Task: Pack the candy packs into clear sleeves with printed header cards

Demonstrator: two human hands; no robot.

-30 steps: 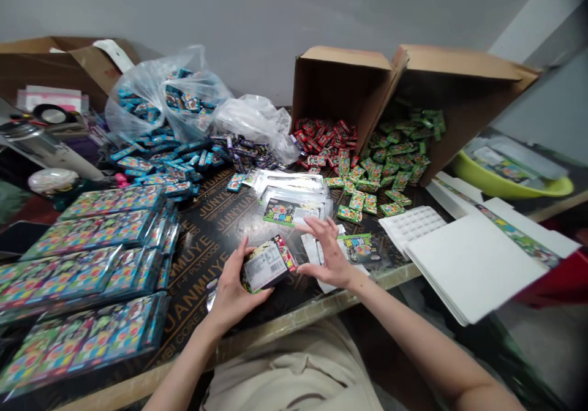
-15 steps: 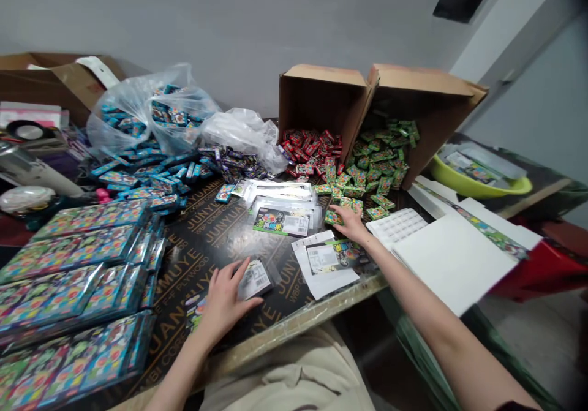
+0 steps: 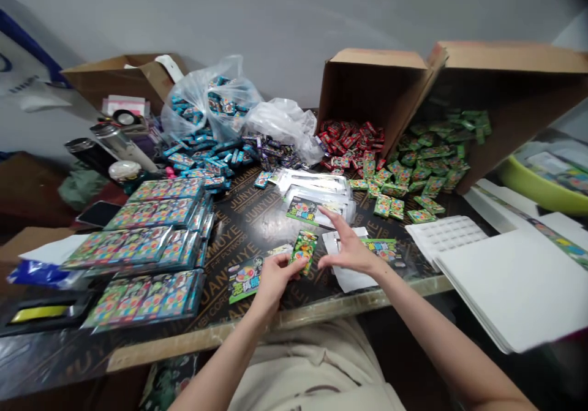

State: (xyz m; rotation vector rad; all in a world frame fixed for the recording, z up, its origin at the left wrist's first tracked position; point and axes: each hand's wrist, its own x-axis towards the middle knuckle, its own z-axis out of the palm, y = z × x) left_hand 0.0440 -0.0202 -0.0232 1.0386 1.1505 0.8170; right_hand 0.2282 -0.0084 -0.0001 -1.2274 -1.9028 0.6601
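My left hand [image 3: 277,279] grips a small green candy box [image 3: 304,250] by its lower end, thumb on its printed face. Beneath that hand lies a flat printed packet [image 3: 243,278] with a green edge, partly covered by the fingers. To the right of the box, my right hand [image 3: 348,248] is raised with thumb and fingers apart, holding nothing. White paper sheets [image 3: 351,281] and another printed packet [image 3: 387,250] rest under and beside the right hand. A stack of clear printed bags [image 3: 316,192] lies just beyond it.
Two cardboard boxes on their sides spill red candy boxes [image 3: 351,141] and green candy boxes [image 3: 425,165]. Blue boxes [image 3: 202,163] lie heaped at back left. Filled packs [image 3: 138,239] are stacked on the left; white sheets [image 3: 519,270] lie on the right.
My left hand has moved right and now holds a green candy box. The right hand has left the green boxes and opened near it. The view has turned left.
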